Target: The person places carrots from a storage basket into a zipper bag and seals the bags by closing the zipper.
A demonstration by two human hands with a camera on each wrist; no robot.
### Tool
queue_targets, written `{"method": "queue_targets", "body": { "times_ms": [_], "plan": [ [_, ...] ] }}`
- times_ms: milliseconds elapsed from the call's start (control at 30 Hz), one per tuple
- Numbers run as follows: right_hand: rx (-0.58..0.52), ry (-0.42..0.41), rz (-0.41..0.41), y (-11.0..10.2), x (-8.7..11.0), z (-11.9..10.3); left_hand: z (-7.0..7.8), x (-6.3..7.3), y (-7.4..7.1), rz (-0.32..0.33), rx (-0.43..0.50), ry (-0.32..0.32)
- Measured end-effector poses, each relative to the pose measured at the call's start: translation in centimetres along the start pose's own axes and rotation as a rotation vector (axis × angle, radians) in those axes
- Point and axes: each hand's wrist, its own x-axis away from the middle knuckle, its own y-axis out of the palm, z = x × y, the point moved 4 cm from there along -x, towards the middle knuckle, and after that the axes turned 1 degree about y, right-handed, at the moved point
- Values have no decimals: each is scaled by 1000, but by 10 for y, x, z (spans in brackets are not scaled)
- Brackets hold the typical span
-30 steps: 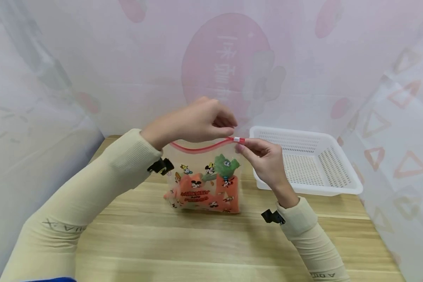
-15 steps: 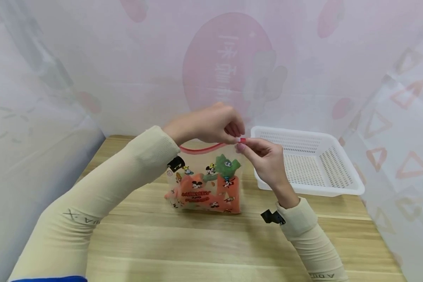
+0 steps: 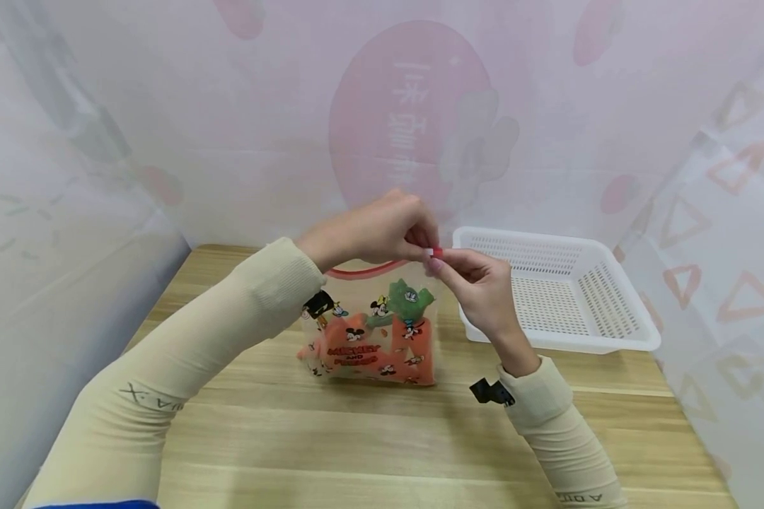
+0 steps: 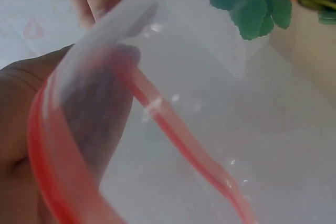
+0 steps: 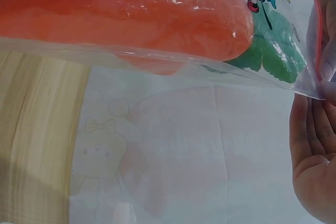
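A clear printed slider zip bag (image 3: 350,286) stands upright on the wooden table, with orange carrot shapes (image 5: 157,17) and green leafy pieces (image 4: 249,3) inside. My right hand (image 3: 487,293) pinches the bag's top right corner at the end of its red zip (image 3: 372,272). From the left, my left hand (image 3: 385,226) reaches over the mouth and pinches the small white slider (image 3: 429,252), its fingertips right beside the right hand's. Seen from the left wrist, the two red zip strips (image 4: 178,140) stand apart, so the mouth gapes. Plastic partly veils the left thumb there.
A white perforated basket (image 3: 550,293) stands behind and to the right of the bag, partly behind the right hand. Printed fabric walls (image 3: 229,127) enclose the table (image 3: 331,445) at the back and both sides.
My left hand has moved right and slightly down, from above the zip onto the white slider at the corner. The right hand has kept its pinch, and the bag has stayed in place.
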Motion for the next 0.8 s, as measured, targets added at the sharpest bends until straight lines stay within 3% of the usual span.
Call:
{"method": "queue_targets", "body": {
  "times_ms": [567, 800],
  "plan": [
    [-24, 28, 29, 1, -5, 0, -4, 2, 0, 22, -6, -24],
    [26, 52, 47, 3, -7, -1, -5, 2, -1, 30, -34, -52]
  ]
}}
